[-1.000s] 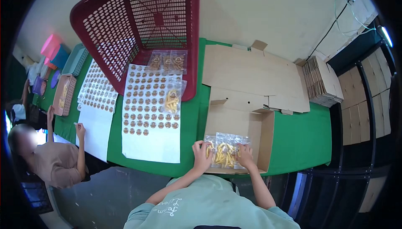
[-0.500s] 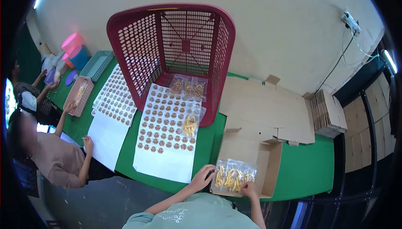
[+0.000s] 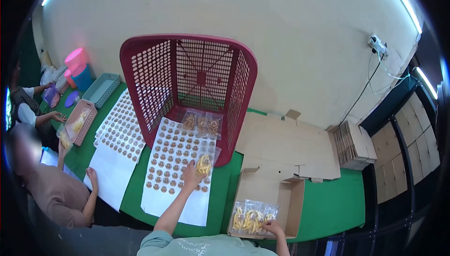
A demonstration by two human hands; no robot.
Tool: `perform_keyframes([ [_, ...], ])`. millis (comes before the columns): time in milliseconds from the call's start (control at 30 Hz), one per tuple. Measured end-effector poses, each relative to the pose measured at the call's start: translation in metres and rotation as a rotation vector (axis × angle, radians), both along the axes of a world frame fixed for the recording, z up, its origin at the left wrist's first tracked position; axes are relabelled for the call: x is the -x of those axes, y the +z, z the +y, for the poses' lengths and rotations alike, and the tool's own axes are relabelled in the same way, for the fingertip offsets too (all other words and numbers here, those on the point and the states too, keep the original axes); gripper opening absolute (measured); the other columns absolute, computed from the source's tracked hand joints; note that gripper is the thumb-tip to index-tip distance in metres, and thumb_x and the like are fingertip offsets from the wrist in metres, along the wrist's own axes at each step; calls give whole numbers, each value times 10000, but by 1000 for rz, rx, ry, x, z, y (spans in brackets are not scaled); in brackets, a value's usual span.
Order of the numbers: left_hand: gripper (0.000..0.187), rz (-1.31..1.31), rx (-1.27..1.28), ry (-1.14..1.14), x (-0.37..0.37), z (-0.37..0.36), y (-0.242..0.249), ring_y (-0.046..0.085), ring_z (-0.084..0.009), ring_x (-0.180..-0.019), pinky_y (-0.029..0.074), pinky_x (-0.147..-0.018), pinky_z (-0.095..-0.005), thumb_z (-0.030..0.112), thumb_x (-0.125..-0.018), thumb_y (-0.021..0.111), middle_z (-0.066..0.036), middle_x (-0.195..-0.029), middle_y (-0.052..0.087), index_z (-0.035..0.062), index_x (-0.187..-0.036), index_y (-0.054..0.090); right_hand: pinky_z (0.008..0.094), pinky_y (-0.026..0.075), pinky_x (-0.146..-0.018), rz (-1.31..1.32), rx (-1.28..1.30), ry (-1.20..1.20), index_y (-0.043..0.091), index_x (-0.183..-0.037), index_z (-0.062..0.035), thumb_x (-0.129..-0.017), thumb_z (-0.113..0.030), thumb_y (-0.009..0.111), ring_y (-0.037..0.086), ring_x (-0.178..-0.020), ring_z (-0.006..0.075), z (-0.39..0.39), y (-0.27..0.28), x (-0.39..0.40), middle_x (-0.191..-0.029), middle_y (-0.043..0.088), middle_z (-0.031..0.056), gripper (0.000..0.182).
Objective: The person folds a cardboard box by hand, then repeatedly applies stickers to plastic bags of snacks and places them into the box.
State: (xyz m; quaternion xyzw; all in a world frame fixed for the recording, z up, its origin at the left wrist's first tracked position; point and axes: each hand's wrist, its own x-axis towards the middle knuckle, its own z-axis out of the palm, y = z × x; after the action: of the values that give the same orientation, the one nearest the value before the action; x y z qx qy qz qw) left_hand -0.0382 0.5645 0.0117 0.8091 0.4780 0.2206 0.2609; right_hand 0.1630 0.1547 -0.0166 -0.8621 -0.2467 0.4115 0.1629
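Observation:
My left hand (image 3: 192,176) reaches over the sticker sheet (image 3: 161,204) to a clear bag of yellow stick snacks (image 3: 203,165) on the sheet's right side. Its fingers are apart at the bag's lower left edge, and the bag lies where it was. Several clear bags of the same yellow sticks (image 3: 248,218) lie in a row in the open cardboard box (image 3: 293,204). At the right end of that row, the fingers of my right hand (image 3: 274,229) are closed on a bag's edge; the fingertips are partly hidden.
A maroon plastic basket (image 3: 201,37) lies on its side, with bags of brown snacks (image 3: 202,124) inside. Flattened cardboard (image 3: 286,139) and a carton stack (image 3: 354,146) are to the right. At left, a co-worker (image 3: 61,192) holds a snack bag (image 3: 64,139) beside a pink basket (image 3: 86,129).
My left hand has left the box and moved left and up to the bag on the sticker sheet. My right hand stays at the bags in the box. The view has tilted up.

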Motion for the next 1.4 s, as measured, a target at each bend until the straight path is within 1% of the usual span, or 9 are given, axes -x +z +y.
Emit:
perform_keyframes([
  [100,851,-187,294,32,11,-14,7,537,-290,-935,405,-825,-369,350,-557,769,-185,-1048,525,-12,-1198,341,275,448,-619,92,-152,-113,636,-829,-8,-683,-270,669,562,-659,136,16,37,6,-704,612,72,302],
  [233,625,-554,857,-134,39,-49,5,538,-147,-924,412,-816,-272,304,-681,714,-85,-1037,564,11,-1158,434,244,437,-705,341,-465,-214,587,-914,19,-761,-175,611,553,-755,128,62,85,15,-820,605,71,248],
  [300,508,-611,857,-124,50,-86,45,530,-120,-916,409,-819,-264,277,-726,683,-61,-1020,570,28,-1119,480,246,434,-732,320,-510,-104,560,-975,16,-783,-155,590,547,-786,132,91,111,25,-872,590,61,259],
  [533,513,-762,1039,-146,48,-151,77,518,-123,-936,405,-834,-257,237,-744,671,-48,-1018,555,6,-1139,440,249,428,-743,449,-644,9,471,-1124,-3,-796,-222,603,510,-881,123,156,142,88,-1088,497,83,415],
  [733,615,-689,882,-483,12,-205,102,500,-142,-984,410,-843,-272,250,-757,658,-73,-1103,506,-1,-1222,344,240,445,-685,556,-811,-160,583,-949,11,-782,-135,604,554,-765,102,140,159,74,-849,607,49,223],
  [833,644,-725,862,-377,-6,-233,93,489,-159,-1000,416,-839,-287,270,-767,645,-82,-1106,495,5,-1244,303,236,448,-683,589,-829,-153,578,-961,11,-783,-124,599,557,-773,101,110,157,54,-870,603,56,225],
  [1000,299,-817,865,-168,-29,-281,88,528,-61,-794,432,-686,-197,227,-806,606,-19,-855,551,-4,-975,521,227,444,-678,671,-786,-214,576,-922,4,-799,-109,573,557,-755,93,54,144,43,-842,600,45,166],
  [1133,195,-810,835,-116,-43,-310,99,505,-35,-756,418,-650,-175,174,-814,595,10,-804,537,0,-891,550,216,428,-687,714,-812,-303,578,-931,18,-833,-142,539,542,-773,92,27,138,41,-842,592,36,191],
  [1400,222,-809,584,-54,-75,-341,141,488,-27,-674,419,-560,-178,124,-772,638,12,-758,522,-18,-915,545,232,440,-652,926,-883,-389,582,-884,-3,-827,-138,535,546,-724,100,4,156,9,-808,586,33,154],
])
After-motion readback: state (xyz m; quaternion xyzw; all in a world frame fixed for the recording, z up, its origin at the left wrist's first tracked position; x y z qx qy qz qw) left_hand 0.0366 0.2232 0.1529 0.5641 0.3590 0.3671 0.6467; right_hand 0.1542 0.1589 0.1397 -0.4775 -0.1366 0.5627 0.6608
